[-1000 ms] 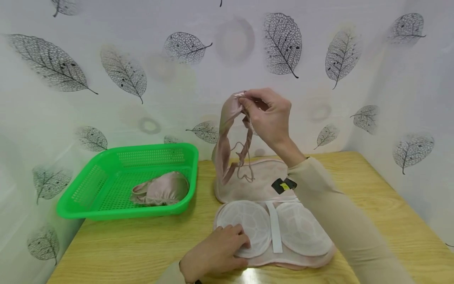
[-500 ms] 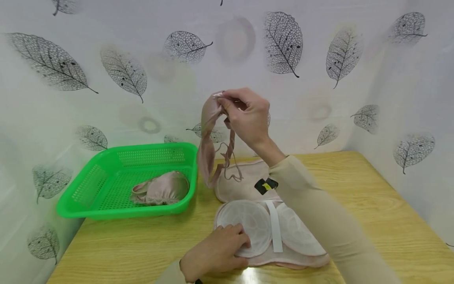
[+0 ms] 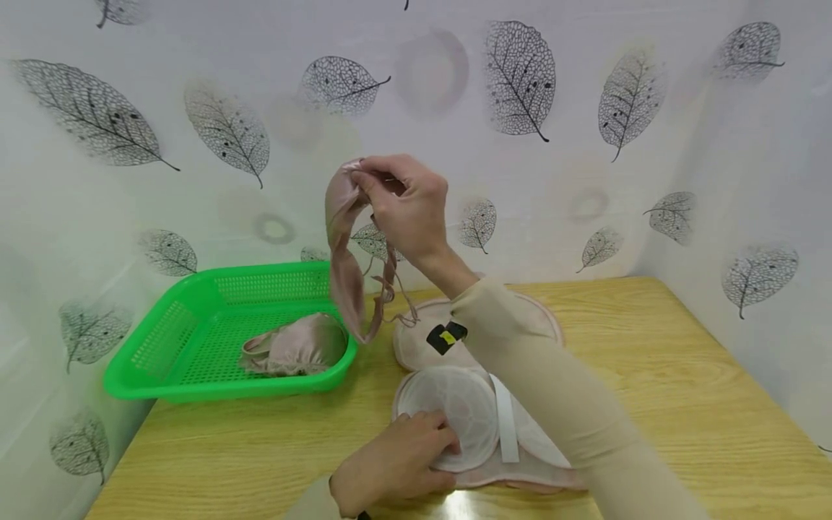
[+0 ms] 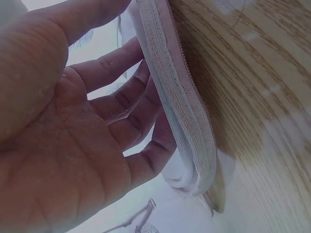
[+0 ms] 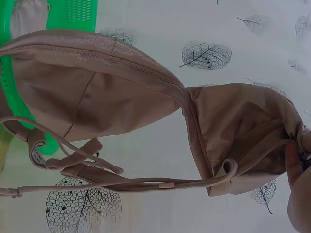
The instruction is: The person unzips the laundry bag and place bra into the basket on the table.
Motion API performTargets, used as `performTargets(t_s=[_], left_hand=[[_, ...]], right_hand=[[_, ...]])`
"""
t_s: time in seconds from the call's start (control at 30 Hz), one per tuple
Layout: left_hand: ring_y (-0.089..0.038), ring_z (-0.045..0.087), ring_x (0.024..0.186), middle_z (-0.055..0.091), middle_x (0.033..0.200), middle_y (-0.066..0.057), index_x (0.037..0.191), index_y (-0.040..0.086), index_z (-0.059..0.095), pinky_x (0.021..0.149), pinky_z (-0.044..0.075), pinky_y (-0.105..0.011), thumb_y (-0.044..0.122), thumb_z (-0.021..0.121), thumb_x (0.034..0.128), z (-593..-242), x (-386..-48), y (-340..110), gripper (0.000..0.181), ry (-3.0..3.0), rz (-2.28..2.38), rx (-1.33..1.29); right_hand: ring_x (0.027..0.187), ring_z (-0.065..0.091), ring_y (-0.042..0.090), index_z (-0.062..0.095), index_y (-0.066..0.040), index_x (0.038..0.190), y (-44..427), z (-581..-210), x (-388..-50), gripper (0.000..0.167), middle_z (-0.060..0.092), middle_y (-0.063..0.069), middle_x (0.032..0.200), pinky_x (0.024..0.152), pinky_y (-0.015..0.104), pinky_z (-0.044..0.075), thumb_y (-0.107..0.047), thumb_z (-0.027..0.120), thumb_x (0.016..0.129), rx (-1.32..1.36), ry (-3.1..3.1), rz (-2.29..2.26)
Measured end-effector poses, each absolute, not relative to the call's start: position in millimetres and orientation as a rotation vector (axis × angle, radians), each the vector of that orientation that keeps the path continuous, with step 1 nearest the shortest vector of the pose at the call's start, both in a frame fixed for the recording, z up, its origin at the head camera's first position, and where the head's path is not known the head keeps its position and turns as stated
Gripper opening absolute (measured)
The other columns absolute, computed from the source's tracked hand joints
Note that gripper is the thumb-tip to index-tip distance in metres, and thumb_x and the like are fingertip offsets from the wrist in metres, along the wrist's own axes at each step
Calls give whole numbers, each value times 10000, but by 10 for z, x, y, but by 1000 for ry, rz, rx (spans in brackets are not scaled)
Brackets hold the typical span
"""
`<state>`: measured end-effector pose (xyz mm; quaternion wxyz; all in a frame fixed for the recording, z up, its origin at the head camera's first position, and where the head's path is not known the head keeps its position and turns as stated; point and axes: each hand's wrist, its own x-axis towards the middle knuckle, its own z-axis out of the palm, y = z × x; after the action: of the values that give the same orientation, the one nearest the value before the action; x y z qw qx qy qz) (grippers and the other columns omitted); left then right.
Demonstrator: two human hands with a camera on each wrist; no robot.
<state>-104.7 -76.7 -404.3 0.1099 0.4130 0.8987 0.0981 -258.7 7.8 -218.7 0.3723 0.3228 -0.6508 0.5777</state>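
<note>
A dusty-pink satin bra (image 3: 347, 278) hangs in the air from my right hand (image 3: 409, 206); thumb and fingers pinch it at one cup. Its other cup and thin straps dangle, the low end overlapping the right rim of a green basket (image 3: 195, 393) in the head view. A second pink bra (image 3: 308, 345) lies inside that basket. My left hand (image 3: 396, 458) rests on an unfolded pale pink zippered bag (image 3: 481, 473), its fingers on a round white mesh cup (image 3: 464, 412) and its thumb by the front edge. The right sleeve hides part of the bag.
The wooden table (image 3: 689, 404) runs to a white leaf-printed curtain (image 3: 565, 166) at the back and sides. A white strip (image 3: 505, 422) crosses the middle of the bag's front half. The bag's back half (image 3: 416, 343) lies flat beside the basket.
My right hand has moved left with the bra, from above the bag to beside and partly over the basket's right rim. My left hand has stayed on the bag.
</note>
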Motion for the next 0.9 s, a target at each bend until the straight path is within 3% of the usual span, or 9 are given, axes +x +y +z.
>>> performTargets(t_s=[0.5, 0.73, 0.9], left_hand=[[-28, 532, 889, 572, 979, 136, 1058, 269, 709, 756, 429, -217, 416, 759, 857, -4045, -1034, -772, 254, 2668, 278, 1261], [-24, 530, 865, 561, 953, 132, 1043, 252, 714, 748, 415, -205, 417, 776, 838, -4051, -1033, -774, 270, 2712, 269, 1301], [-37, 547, 882, 566, 955, 128, 1027, 250, 712, 759, 424, -213, 432, 767, 850, -4066, -1043, -769, 260, 2715, 258, 1316]], right_hand=[[885, 743, 210, 772, 43, 1024, -450, -2043, -2655, 150, 771, 172, 1039, 774, 180, 575, -21, 763, 889, 719, -1731, 1607], [869, 727, 90, 772, -21, 1063, -711, -1999, -2656, 160, 785, 88, 1060, 765, 117, 546, -90, 746, 922, 661, -1871, 1645], [853, 704, 50, 772, -52, 1088, -894, -2191, -2652, 162, 786, 59, 1044, 744, 80, 517, -120, 717, 952, 712, -1991, 1571]])
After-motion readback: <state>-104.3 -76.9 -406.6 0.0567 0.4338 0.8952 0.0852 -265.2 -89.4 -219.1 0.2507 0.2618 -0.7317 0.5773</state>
